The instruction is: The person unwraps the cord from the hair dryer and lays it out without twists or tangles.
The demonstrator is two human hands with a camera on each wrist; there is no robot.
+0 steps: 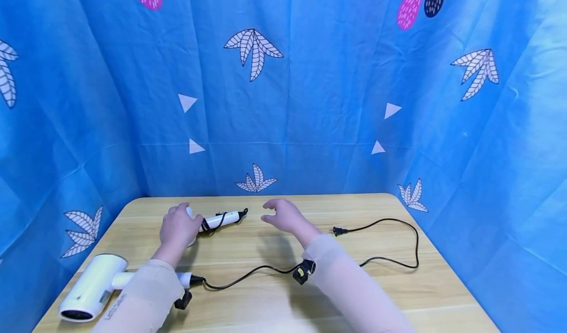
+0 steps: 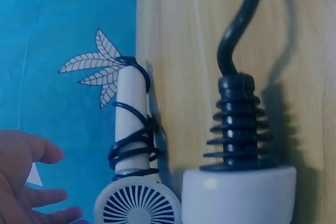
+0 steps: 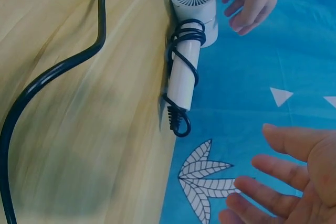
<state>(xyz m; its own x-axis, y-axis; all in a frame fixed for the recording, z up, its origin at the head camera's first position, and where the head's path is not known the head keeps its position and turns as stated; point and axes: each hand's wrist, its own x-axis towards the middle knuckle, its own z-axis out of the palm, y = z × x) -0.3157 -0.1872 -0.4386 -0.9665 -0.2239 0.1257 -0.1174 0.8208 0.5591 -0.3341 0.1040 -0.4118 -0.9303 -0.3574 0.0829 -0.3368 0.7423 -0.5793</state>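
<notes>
A white hair dryer (image 1: 230,218) with its black cord (image 3: 189,34) wound round the handle lies toward the back left of the table. My left hand (image 1: 177,227) hovers over its head end, covering much of the head in the head view. In the right wrist view, the left hand's fingers (image 3: 240,17) hang relaxed beside the dryer, holding nothing. Past the handle's tip, my right hand (image 1: 285,216) is in the air with fingers spread and nothing in it. A larger white hair dryer (image 1: 90,284) lies at the front left, its handle partly hidden by my left forearm.
The larger dryer's black cord (image 1: 261,267) runs rightward across the wooden table (image 1: 248,303), passes under my right forearm and loops back to a plug (image 1: 338,231). A blue patterned curtain (image 1: 319,102) surrounds the table's back and sides.
</notes>
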